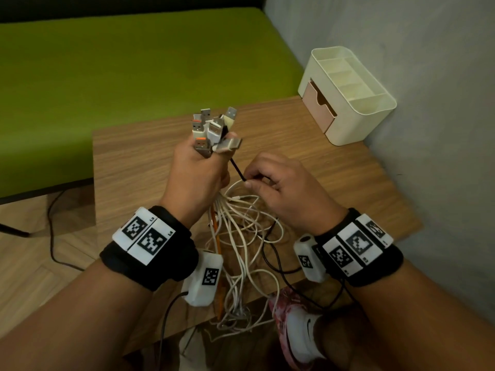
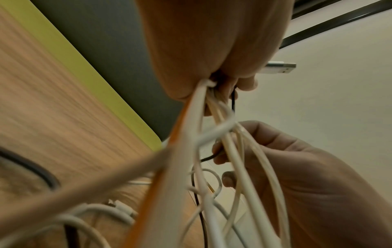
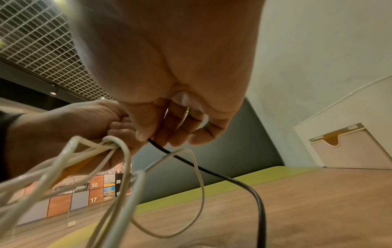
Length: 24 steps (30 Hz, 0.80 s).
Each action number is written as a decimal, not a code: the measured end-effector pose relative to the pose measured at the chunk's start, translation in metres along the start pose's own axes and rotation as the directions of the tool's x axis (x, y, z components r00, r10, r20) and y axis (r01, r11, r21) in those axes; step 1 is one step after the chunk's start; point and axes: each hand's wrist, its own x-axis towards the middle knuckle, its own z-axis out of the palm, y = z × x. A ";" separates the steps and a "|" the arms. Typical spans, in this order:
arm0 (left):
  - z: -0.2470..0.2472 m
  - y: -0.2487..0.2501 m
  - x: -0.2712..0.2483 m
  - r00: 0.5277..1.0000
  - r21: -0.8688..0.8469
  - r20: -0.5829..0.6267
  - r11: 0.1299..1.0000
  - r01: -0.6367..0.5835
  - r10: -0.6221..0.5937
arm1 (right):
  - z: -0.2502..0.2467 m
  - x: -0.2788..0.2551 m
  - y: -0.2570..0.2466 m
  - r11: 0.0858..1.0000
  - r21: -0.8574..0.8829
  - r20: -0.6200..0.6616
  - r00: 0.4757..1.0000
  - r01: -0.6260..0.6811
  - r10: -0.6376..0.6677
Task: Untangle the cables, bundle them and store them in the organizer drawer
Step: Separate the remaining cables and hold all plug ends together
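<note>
Head view: the left hand (image 1: 195, 172) is fisted round a bunch of cables (image 1: 241, 236), their USB plugs (image 1: 211, 129) fanned out above the knuckles. The loose white and orange lengths hang in a tangle over the near edge of the wooden table (image 1: 348, 183). The right hand (image 1: 284, 188) pinches one black cable (image 1: 237, 168) between thumb and forefinger just beside the left fist — the right wrist view shows it running down to the tabletop. The cream organizer (image 1: 348, 103) stands at the far right corner, by the wall, its pink drawer (image 1: 318, 108) slightly ajar.
</note>
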 end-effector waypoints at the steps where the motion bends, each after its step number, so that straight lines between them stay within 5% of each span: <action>1: 0.000 0.001 -0.001 1.000 0.021 0.003 1.000 -0.004 0.004 | 0.001 0.000 0.000 1.000 -0.021 -0.002 1.000 0.012 -0.012; 7: -0.002 0.006 -0.003 0.996 0.157 -0.016 0.984 -0.082 0.086 | 0.000 0.001 -0.004 0.998 -0.020 0.033 0.998 -0.062 0.062; 12: 0.001 0.010 -0.004 0.998 -0.262 0.044 0.964 0.053 -0.043 | -0.004 0.009 0.001 0.978 -0.058 0.088 0.974 -0.203 0.207; 16: -0.009 0.023 0.001 0.999 -0.332 0.025 0.943 0.035 -0.028 | -0.019 0.012 0.016 0.886 -0.119 0.097 0.883 -0.448 0.460; 21: -0.017 0.019 0.003 0.997 -0.052 -0.073 0.998 0.030 -0.034 | -0.025 0.021 0.008 0.824 0.120 -0.028 0.828 -0.554 0.561; 24: -0.010 0.015 -0.002 0.998 0.146 -0.018 0.987 0.061 -0.059 | -0.025 0.026 -0.003 0.798 0.245 -0.043 0.816 -0.551 0.576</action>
